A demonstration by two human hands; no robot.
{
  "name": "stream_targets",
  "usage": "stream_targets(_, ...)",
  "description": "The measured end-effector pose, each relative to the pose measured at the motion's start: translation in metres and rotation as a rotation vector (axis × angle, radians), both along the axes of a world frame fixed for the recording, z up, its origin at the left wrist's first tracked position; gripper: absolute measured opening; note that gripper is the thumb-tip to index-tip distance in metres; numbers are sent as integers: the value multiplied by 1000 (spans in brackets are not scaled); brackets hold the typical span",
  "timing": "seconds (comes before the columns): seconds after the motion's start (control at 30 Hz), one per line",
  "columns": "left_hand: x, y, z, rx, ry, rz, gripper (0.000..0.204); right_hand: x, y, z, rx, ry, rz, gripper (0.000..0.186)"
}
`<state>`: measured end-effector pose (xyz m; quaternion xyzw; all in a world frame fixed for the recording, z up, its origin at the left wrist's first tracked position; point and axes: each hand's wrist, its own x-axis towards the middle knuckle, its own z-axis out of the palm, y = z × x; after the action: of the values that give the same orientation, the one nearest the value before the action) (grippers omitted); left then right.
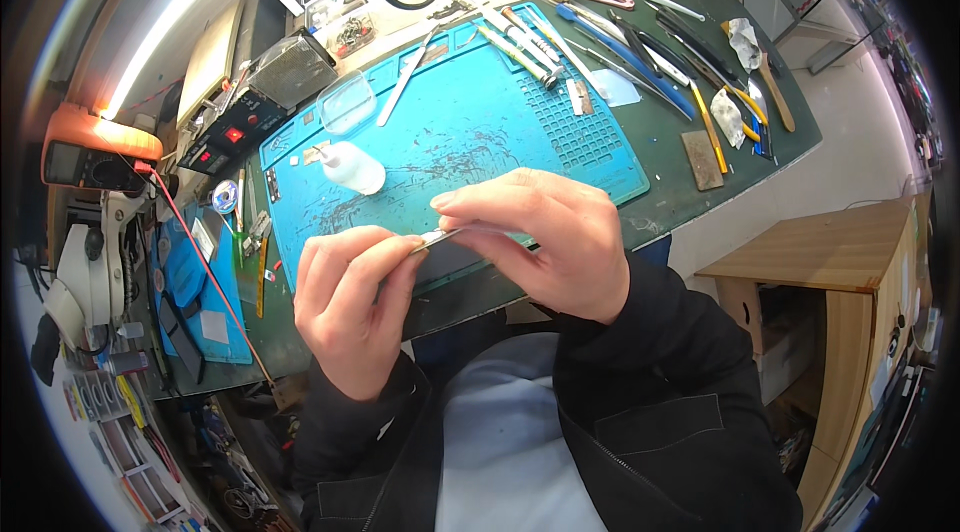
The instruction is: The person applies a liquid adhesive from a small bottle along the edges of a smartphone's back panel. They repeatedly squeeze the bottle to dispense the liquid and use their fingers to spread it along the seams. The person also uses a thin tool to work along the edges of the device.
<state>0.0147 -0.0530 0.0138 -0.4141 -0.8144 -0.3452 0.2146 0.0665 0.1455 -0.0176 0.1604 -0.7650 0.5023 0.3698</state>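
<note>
Close to the front edge of the blue work mat (430, 177), both hands meet over a small, thin, flat piece (436, 238) with a pale edge. Its kind is too small to make out. My left hand (350, 297) pinches its left end between thumb and fingertips. From the other side, my right hand (560, 242) grips it with the thumb below and the fingers above, hiding much of it. A white squeeze bottle (354, 170) stands on the mat just beyond my left hand. Behind the bottle lies a clear plastic box (346, 104).
A slim metal tool (406, 82) and several screwdrivers (520, 57) lie along the mat's far side. Pliers, tweezers and a brush (775, 97) crowd the right. At left are an orange multimeter (98, 137), a black control box (225, 137) and a red cable (200, 257).
</note>
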Motion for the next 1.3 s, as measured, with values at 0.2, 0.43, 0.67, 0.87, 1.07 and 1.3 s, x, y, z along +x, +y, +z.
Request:
stream_targets(0.2,0,2,0,8,1,12,23,0,8,-1,-79,8,29,22)
stream_targets(0.43,1,2,3,6,-57,29,21,23,17,17,128,-42,13,21)
stream_targets(0.67,-1,3,4,18,-96,31,18,19,20,36,413,-55,-20,25)
stream_targets(0.87,-2,3,4,28,-97,37,17,12,21,48,637,-25,-70,19)
stream_targets(1.07,-2,3,3,38,-93,39,17,11,19,54,700,-19,-81,17)
stream_targets(1.3,-2,2,2,45,-87,36,18,9,18,60,737,-5,-67,18)
